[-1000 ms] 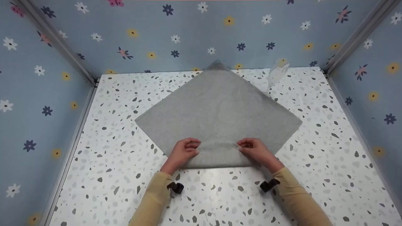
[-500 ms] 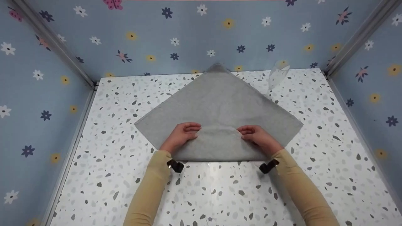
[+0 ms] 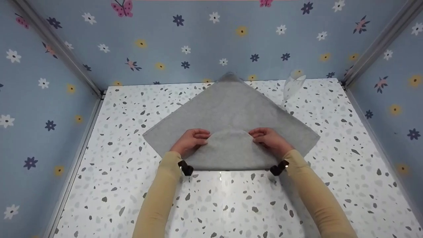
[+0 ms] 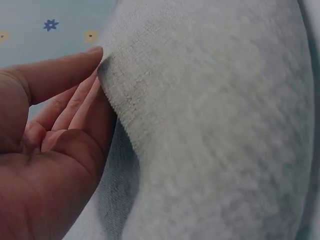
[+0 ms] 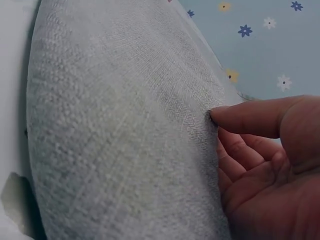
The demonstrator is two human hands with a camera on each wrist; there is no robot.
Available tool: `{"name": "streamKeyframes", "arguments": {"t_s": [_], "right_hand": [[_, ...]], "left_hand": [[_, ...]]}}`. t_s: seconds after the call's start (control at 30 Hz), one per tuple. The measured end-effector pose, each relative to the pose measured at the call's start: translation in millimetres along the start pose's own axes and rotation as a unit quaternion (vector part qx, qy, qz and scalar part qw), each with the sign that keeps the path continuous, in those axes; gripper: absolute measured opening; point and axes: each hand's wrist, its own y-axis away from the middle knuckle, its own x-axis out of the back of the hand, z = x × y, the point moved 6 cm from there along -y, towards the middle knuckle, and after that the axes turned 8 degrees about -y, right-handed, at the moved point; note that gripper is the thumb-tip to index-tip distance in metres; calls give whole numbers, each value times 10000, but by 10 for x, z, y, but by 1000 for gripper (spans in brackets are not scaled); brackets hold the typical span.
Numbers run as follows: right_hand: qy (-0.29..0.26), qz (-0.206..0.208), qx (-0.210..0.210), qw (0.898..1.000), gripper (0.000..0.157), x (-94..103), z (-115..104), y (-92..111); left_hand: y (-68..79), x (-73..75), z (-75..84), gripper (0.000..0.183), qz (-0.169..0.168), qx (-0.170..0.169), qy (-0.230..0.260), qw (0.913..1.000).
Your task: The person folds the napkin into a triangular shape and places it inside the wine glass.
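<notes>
A grey cloth (image 3: 228,105) lies cornerwise on the speckled tabletop, its far corner up against the back wall. The near part is folded back over it, leaving a straight fold along the front and a curved edge on top. My left hand (image 3: 191,141) pinches the left end of that curved edge; in the left wrist view thumb and fingers (image 4: 60,72) meet on the weave. My right hand (image 3: 269,140) pinches the right end, with the thumb (image 5: 250,116) on top in the right wrist view. Between the hands the flap bulges slightly.
A clear tapered glass (image 3: 293,86) stands behind the cloth's right edge, near the back wall (image 3: 211,43). Flowered side panels (image 3: 29,132) close in the tabletop (image 3: 115,185) left and right. A dark wrist device (image 3: 185,168) sits on each sleeve.
Both hands have moved away from the body with the pinched edge, so the folded flap is deeper and the front fold longer. Over the last half second the hands have barely moved.
</notes>
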Motion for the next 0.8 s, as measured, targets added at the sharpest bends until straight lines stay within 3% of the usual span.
{"name": "streamKeyframes", "arguments": {"t_s": [0.17, 0.4, 0.8], "right_hand": [[173, 160, -222, 9995, 34, 1, 17, -3], [310, 345, -114, 9989, 33, 24, -5, -3], [754, 281, -225, 9965, 31, 18, 2, 40]], "left_hand": [[22, 21, -64, 40, 39, 288, -313, 9991], [27, 22, -41, 43, -217, 153, -339, 9991], [77, -8, -69, 41, -191, 274, -670, 9972]]}}
